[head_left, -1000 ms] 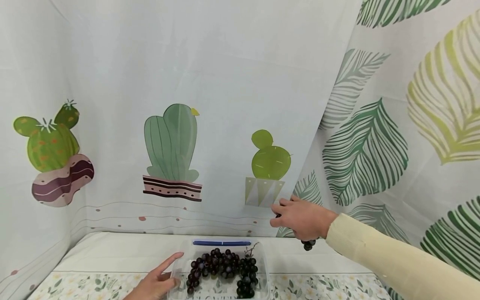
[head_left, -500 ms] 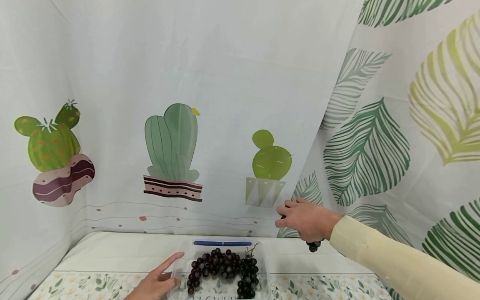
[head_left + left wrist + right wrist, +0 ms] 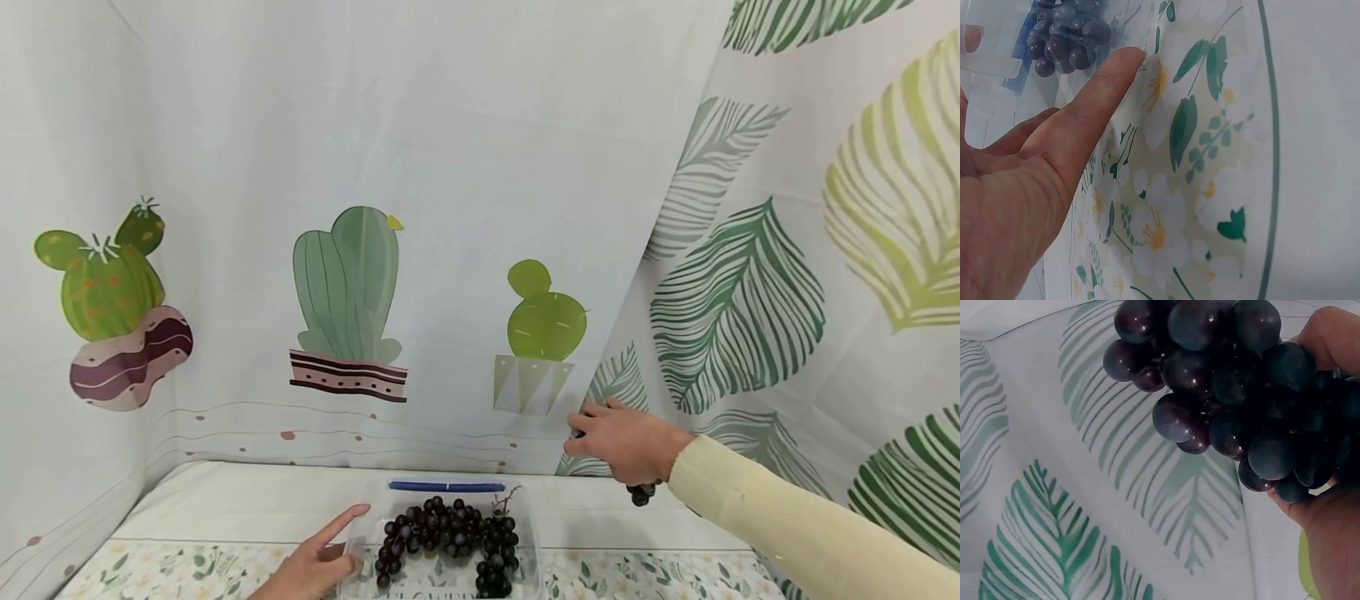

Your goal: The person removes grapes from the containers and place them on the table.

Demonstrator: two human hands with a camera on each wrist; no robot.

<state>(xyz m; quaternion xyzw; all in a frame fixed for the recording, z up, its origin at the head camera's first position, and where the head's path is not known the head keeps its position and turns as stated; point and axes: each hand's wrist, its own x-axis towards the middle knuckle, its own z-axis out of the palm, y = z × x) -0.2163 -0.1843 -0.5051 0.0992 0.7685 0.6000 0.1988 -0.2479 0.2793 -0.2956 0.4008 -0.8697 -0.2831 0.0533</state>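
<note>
A bunch of dark grapes [image 3: 1229, 394] is held in my right hand [image 3: 630, 439], raised above the table to the right of the box; in the head view only a few grapes show below the palm. My left hand [image 3: 315, 562] is at the left side of a clear plastic box [image 3: 528, 542], thumb and forefinger spread along its wall. In the left wrist view the left hand [image 3: 1041, 169] has its fingers straight beside the box wall. More dark grapes [image 3: 442, 529] lie inside the box in a curved row, a bare stem sticking up at the right.
A blue clip strip [image 3: 446, 486] runs along the box's far edge. Under the box lies a floral cloth [image 3: 622, 573] with a plain white band [image 3: 247, 500] behind it. White curtains with printed cacti [image 3: 345, 292] and leaves [image 3: 738, 308] hang at the back and right.
My right hand has drifted right and slightly down with the bunch of grapes. The left hand and the box stay in place.
</note>
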